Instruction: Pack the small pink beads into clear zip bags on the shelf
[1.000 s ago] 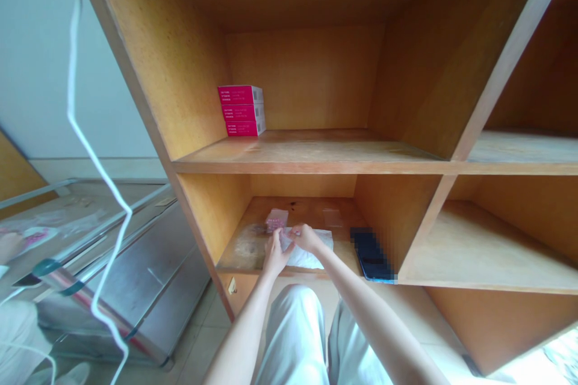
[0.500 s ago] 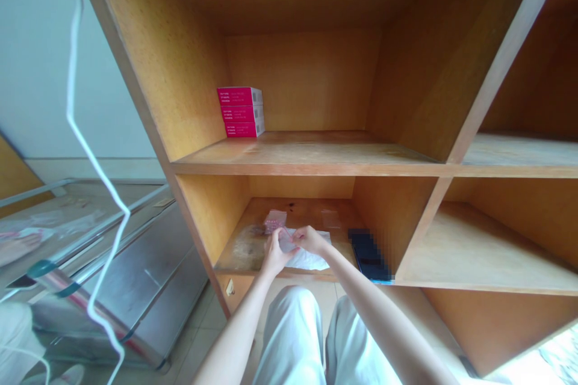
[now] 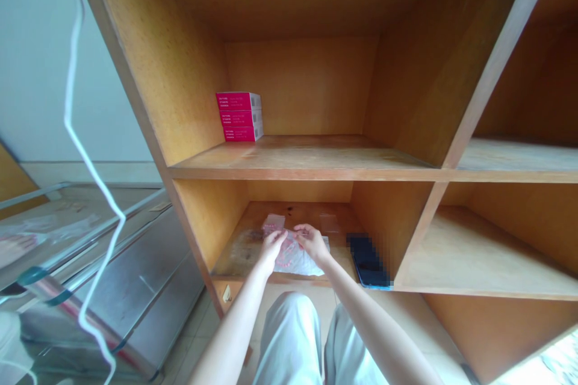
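Note:
Between my hands, over a white sheet (image 3: 307,261) on the lower shelf, is a small clear plastic bag (image 3: 286,249) with pink, bead-like bits showing. My left hand (image 3: 272,248) pinches its left upper edge. Thumb and fingers of my right hand (image 3: 311,243) are bent closed at its right upper side. Behind my left hand lies another small clear packet (image 3: 273,222) with pink bits. A faint flat clear packet (image 3: 329,223) lies farther back on the right. Exactly how the fingers grip the film is too small to make out.
Pink boxes (image 3: 239,117) are stacked on the upper shelf (image 3: 307,153). A dark phone (image 3: 370,264), partly blurred out, lies right of the sheet. Left of the cabinet stand a metal cart (image 3: 149,277) and a hanging white cable (image 3: 97,168). My knees (image 3: 293,319) are below the shelf edge.
My hands have moved slightly apart, and more of the pink bits now shows between them. The view has shifted a little, so the shelves sit lower in the picture.

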The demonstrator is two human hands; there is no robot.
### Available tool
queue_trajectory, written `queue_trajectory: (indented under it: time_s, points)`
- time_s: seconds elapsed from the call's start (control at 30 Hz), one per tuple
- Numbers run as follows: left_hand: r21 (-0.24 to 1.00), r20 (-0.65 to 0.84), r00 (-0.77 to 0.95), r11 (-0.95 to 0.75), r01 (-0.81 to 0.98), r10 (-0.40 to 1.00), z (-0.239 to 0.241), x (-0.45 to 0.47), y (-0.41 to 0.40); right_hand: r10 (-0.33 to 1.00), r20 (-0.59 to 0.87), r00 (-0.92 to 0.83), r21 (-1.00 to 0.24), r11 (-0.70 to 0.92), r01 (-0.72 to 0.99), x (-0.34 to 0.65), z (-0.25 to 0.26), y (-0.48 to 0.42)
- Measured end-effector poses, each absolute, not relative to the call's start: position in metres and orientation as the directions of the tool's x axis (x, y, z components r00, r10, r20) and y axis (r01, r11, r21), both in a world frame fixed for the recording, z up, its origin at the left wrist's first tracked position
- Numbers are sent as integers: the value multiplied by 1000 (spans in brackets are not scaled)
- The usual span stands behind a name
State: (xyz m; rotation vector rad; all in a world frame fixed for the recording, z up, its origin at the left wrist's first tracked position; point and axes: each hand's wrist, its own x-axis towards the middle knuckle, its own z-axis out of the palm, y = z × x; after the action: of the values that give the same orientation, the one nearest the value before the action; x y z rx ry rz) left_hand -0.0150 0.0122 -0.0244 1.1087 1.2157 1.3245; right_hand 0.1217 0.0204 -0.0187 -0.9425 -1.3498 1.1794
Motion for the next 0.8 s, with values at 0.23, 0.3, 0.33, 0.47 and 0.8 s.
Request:
queue_trajectory:
  time_s: [0.23,0.3,0.33,0.47,0.8]
  points:
    - [977,22,-116,-45,-206,993,-42,-3,8,997,81,15,-993,82,-89,120,-39,13]
    - [971,20,-95,-42,-237,995,-46,-1,5,998,64,6,-996,64,-62,120,-47,11]
    - [968,20,-86,-40,-246,996,-48,-1,4,998,67,0,-996,67,-51,120,-49,11]
    - [972,23,-71,-39,-233,997,-53,0,1,997,77,-17,-997,76,-29,123,-55,9]
    - [977,27,-127,-53,-208,992,-51,6,-2,996,85,-32,-995,83,-48,129,-57,12]
